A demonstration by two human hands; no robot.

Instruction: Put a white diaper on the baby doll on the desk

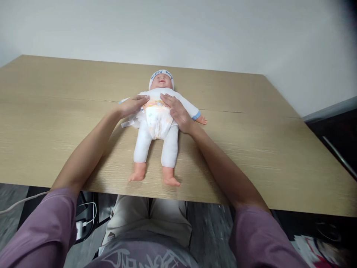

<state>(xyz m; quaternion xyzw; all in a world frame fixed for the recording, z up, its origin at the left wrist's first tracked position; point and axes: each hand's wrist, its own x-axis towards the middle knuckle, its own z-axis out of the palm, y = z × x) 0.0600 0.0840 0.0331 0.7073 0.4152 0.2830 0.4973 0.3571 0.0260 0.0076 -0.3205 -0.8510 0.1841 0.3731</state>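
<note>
On its back on the table lies a baby doll in white clothes, its head away from me and its feet toward me. A white headband with blue lettering circles its head. Around the doll's hips is a diaper with an orange patterned waist. My left hand rests at the left side of the diaper's waist, fingers stretched out. Below it a white diaper tab sticks out to the left. My right hand lies flat over the right side of the waist, fingers extended.
The light wooden table has a thin seam across it and meets a pale wall. A black object stands at the right edge. Below the front edge are a white cable, a charger and papers.
</note>
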